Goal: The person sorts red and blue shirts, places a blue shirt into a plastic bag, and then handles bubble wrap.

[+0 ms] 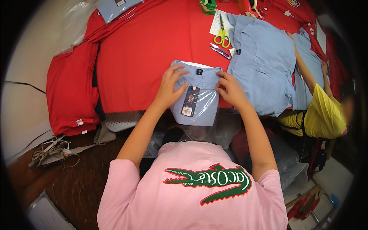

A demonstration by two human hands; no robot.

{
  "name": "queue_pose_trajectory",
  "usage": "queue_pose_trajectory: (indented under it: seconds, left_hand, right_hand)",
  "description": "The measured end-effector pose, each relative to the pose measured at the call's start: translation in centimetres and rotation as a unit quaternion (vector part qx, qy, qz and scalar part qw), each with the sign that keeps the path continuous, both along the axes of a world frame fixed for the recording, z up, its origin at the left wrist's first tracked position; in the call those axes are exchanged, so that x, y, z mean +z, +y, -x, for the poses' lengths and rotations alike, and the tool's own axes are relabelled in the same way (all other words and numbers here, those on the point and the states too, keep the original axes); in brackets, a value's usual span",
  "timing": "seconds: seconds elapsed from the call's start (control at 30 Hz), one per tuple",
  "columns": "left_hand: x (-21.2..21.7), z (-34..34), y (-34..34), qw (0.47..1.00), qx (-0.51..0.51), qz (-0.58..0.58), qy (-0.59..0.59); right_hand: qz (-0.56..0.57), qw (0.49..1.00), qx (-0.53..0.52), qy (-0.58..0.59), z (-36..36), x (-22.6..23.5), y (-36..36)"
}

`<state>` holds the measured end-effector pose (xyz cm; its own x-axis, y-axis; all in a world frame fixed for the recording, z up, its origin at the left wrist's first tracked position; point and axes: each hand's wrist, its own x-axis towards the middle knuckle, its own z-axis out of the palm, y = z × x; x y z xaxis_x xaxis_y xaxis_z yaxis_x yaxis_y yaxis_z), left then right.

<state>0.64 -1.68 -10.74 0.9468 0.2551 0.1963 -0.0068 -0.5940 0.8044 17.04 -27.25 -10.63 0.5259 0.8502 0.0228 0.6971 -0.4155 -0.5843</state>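
A folded light blue shirt (209,104) lies at the near edge of the red-covered table, its lower part inside a clear plastic bag that shines. A dark hang tag (190,100) with a white label rests on its front, and a small dark neck label shows at the collar. My left hand (171,85) lies along the shirt's left side, fingers spread near the collar and thumb on the front. At the upper right corner, my right hand (231,90) has its bent fingers and thumb on the shirt's edge.
Right of the shirt lie blue garments (264,65), yellow-handled scissors (222,38) and blue thread snips (220,51). A green tape dispenser (208,7) stands at the back. Red garments (71,88) hang over the left side. At right, a person in a yellow shirt (324,115) reaches over the garments.
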Motion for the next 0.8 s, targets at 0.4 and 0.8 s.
queue_pose_trajectory:
  seconds: [0.4, 0.8]
  left_hand:
    - [-1.7, 4.6, 2.3, 0.99, 0.022, 0.041, 0.136]
    - [-1.1, 0.8, 6.3, 0.979, -0.074, -0.092, 0.165]
  right_hand:
    - [-0.011, 0.995, -0.096, 0.005, 1.1, -2.9, 10.8]
    - [-0.07, 0.997, -0.026, 0.031, 2.4, -0.2, 2.0]
